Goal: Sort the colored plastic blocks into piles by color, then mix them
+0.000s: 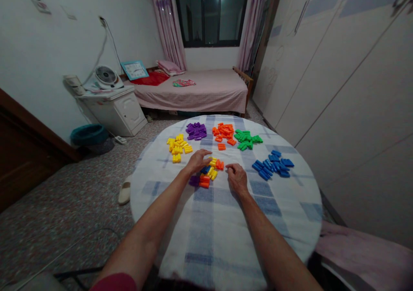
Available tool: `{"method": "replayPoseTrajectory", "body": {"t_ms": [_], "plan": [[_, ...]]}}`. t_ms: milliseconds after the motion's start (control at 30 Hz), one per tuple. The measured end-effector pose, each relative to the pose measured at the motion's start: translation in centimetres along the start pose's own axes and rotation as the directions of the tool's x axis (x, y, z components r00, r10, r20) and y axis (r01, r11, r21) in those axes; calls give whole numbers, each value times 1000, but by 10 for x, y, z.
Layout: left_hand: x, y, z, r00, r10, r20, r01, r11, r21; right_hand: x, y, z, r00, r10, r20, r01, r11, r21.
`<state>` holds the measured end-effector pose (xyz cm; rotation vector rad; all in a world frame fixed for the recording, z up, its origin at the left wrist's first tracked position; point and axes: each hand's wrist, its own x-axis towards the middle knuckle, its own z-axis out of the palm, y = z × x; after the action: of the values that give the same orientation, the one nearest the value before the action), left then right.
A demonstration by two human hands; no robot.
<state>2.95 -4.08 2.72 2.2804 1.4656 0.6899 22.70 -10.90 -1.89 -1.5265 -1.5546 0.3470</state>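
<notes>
Plastic blocks [206,175] in a mixed heap: where do they lie?

Between the left hand [198,161] and right hand [237,178], on a checked tablecloth [226,226].

Gripping anything?

No sign of it. The 2 stand apart, the left touching yellow blocks [212,172], the right loosely curled just beside orange blocks [220,165]. Beyond lie 5 single-colour piles [223,131].

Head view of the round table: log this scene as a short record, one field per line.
Left hand: fingers at the mixed pile, nothing visibly held
Right hand: open, just right of the pile
Pile: mixed pile of small plastic pieces, yellow, orange, blue and purple
Separate heaps: yellow heap; purple heap; orange heap; green heap; blue heap
Surface: white cloth with blue checks
</notes>
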Motion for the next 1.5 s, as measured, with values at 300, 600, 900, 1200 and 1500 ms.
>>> {"method": "replayPoseTrajectory", "body": {"t_ms": [300, 600, 900, 1200, 1500], "plan": [[10, 7, 16, 996, -90, 23, 90, 995, -30, -1, -1, 0, 1000, 24, 1, -24, 998, 53], [-15, -69, -31, 859, -279, -429, 268, 960, -88, 0, 0, 1, 1000, 30, 2, -30, 999, 39], [-36, -68, -37, 793, -105, -601, 202, 975, 96, 0, 0, 0, 1000, 1, 13, -1, 1000, -1], [-38, -34, 16, 884, -160, -440, 140, 987, -76, -7, -11, 1, 915, -293, 276, 349, 919, -183], [-40, -49, 25, 873, -209, -440, 150, 975, -166, -8, -14, 2, 941, -245, 234, 316, 882, -348]]}}
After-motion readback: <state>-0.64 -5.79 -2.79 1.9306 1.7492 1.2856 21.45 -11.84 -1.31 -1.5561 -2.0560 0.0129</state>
